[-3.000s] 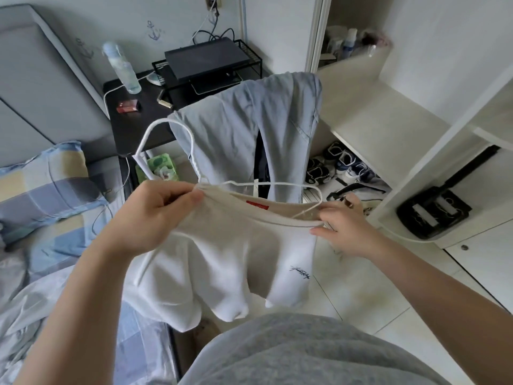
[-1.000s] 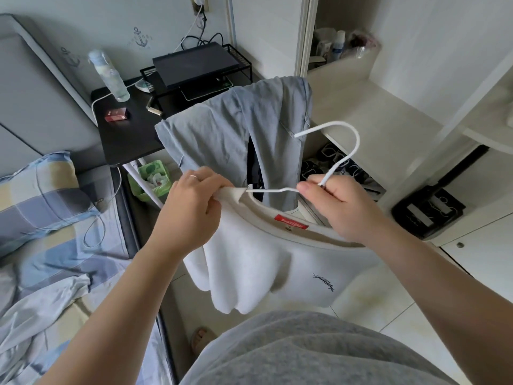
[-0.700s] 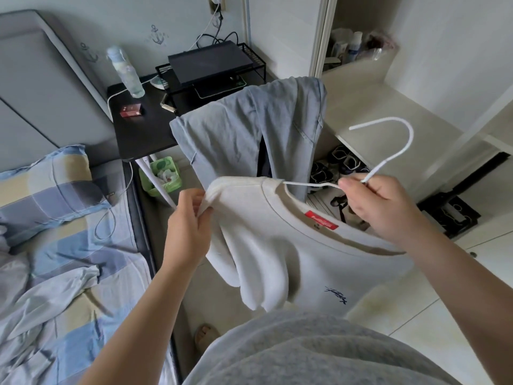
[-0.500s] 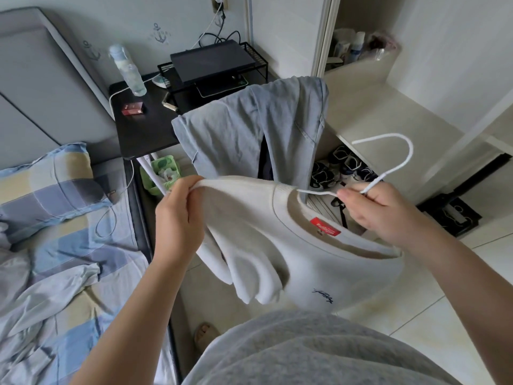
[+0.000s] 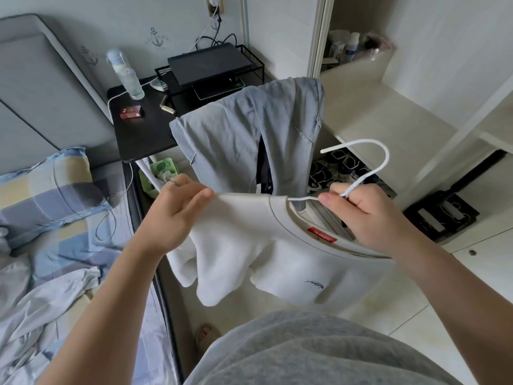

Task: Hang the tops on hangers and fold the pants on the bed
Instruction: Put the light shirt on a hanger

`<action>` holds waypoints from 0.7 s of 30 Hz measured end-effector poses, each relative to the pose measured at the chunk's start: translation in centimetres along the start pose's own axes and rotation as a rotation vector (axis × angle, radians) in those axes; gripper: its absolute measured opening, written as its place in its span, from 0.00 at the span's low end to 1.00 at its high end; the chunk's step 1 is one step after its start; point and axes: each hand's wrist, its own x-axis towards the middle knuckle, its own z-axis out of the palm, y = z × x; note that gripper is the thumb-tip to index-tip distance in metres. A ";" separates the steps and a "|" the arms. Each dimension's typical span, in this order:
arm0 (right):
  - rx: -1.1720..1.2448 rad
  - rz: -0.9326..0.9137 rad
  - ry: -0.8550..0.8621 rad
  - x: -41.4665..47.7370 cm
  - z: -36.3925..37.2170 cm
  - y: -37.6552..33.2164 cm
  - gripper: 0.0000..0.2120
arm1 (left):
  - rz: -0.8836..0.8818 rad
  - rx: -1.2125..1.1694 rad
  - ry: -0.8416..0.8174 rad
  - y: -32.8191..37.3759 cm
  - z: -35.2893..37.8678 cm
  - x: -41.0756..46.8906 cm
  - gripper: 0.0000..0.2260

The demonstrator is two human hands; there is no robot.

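Standing between a bed (image 5: pixel 83 245) and an open wardrobe, a person holds a white sweatshirt (image 5: pixel 277 254) in the air above the tiled floor (image 5: pixel 388 315). The left hand (image 5: pixel 177 215) has fingers and thumb closed on the fabric at one shoulder. The right hand (image 5: pixel 369 218) is curled round the neck of a white hanger (image 5: pixel 384 162). The hanger's hook rises clear of the fingers, while one arm of it runs into the collar opening. The cloth lies stretched between the two hands and the sleeves hang loose below the left one. A red label (image 5: pixel 322 235) shows inside the collar.

Just behind the sweatshirt hang pale denim trousers (image 5: pixel 244 134); what they are draped over is hidden.

Beyond them stands a black desk (image 5: pixel 144 137). A clear plastic bottle (image 5: pixel 125 76) is at its rear left corner and a small red box (image 5: pixel 131 112) lies near its left edge. A black wire rack (image 5: pixel 249 51) on its rear right part carries a flat black device (image 5: pixel 208 61). A green container (image 5: pixel 163 168) sits just below the desk's front edge.

A checked pillow (image 5: pixel 47 190) lies at the head of the bed beside crumpled pale sheets. Shoes (image 5: pixel 341 165) sit in the wardrobe's lower compartment, beneath a pale shelf (image 5: pixel 374 115).
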 end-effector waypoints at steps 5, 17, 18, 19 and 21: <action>-0.087 -0.062 -0.040 0.6 0.8 -0.1 0.22 | -0.077 -0.031 -0.336 3.0 1.8 0.6 0.19; -0.139 -0.060 -0.045 0.2 0.7 0.8 0.22 | -0.246 -0.179 -0.488 4.0 1.9 0.9 0.07; -0.140 -0.058 -0.039 0.3 0.6 0.9 0.22 | -0.215 -0.115 -0.450 4.1 2.2 0.9 0.07; -0.140 -0.051 -0.035 0.3 0.6 1.0 0.22 | -0.171 -0.035 -0.395 4.2 2.5 0.7 0.06; -0.134 -0.030 -0.023 0.5 0.6 1.3 0.22 | -0.067 0.096 -0.266 4.6 3.1 0.3 0.05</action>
